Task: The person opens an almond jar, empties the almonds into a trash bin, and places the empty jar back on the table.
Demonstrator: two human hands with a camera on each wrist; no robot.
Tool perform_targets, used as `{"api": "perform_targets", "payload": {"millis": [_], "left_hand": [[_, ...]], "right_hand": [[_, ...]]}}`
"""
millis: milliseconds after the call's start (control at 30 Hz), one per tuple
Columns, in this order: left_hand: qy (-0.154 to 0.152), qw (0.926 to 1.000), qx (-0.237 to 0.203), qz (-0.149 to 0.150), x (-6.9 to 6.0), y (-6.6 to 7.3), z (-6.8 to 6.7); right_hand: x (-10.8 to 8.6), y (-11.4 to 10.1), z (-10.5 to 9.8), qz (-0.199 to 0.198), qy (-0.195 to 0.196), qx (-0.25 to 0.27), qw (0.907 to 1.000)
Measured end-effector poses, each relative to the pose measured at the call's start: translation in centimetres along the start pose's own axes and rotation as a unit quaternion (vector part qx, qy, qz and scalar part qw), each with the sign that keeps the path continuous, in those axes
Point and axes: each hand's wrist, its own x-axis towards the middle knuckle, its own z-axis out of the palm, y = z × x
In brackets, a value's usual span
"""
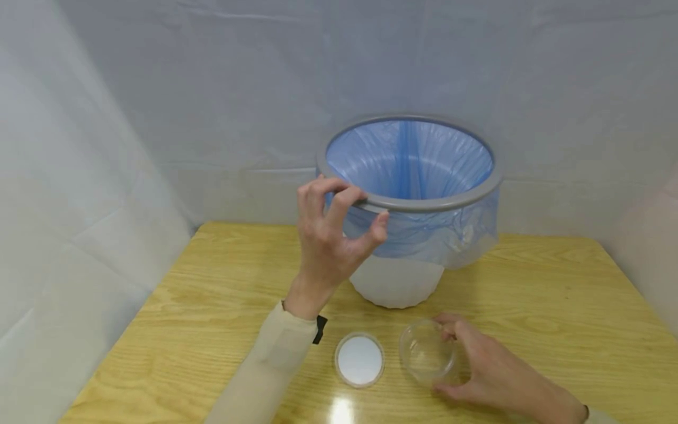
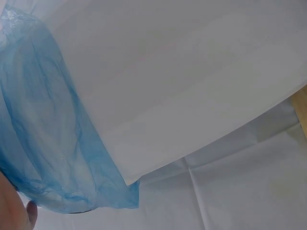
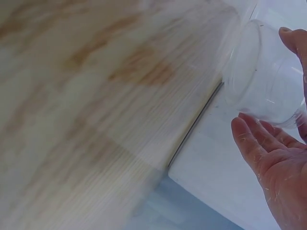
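Note:
A white trash bin (image 1: pixel 398 282) stands on the table, lined with a blue plastic bag (image 1: pixel 410 159) that folds over the outside under a grey rim ring (image 1: pixel 424 205). My left hand (image 1: pixel 331 235) grips the ring at its front left, fingers over the top and thumb at the outer side. In the left wrist view, only part of the left hand (image 2: pixel 14 208) shows beside the bag (image 2: pixel 53 129). My right hand (image 1: pixel 484 368) holds a clear round plastic cup (image 1: pixel 426 352) between thumb and fingers. Left of the cup lies a round clear-edged dish with a white face (image 1: pixel 360 360).
The wooden table (image 1: pixel 228 306) has its far edge close to a pale sheet (image 1: pixel 238 106) hanging as a backdrop. More sheeting (image 1: pixel 69 224) closes off the left side. The bin stands near the back of the table.

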Motion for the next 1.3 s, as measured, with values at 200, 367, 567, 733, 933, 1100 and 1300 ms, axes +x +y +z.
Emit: {"api": "perform_targets", "payload": {"millis": [200, 367, 567, 733, 933, 1100, 1300], "left_hand": [[0.001, 1.0000, 0.001, 0.002, 0.0, 0.1, 0.1], [0.004, 1.0000, -0.001, 0.001, 0.1, 0.1, 0.1], [0.004, 1.0000, 0.000, 0.001, 0.1, 0.1, 0.0], [0.006, 1.0000, -0.002, 0.001, 0.1, 0.2, 0.0], [0.008, 0.9999, -0.008, 0.001, 0.2, 0.3, 0.2], [-0.004, 0.9998, -0.017, -0.007, 0.2, 0.5, -0.1], [-0.055, 0.9968, -0.047, -0.034, -0.3, 0.9, -2.5]], "right_hand": [[0.0, -0.1, 0.0, 0.027, -0.021, 0.011, 0.9994], [0.0, -0.2, 0.0, 0.027, -0.038, 0.020, 0.9987], [-0.2, 0.0, 0.0, -0.012, -0.022, 0.005, 0.9997], [-0.3, 0.0, -0.1, -0.019, -0.019, -0.003, 0.9996], [-0.5, 0.1, -0.2, -0.018, -0.013, -0.010, 0.9997], [-0.8, 0.5, -0.3, -0.015, -0.002, -0.013, 0.9998], [-1.1, 0.7, -0.9, -0.036, 0.028, -0.039, 0.9982]]}}
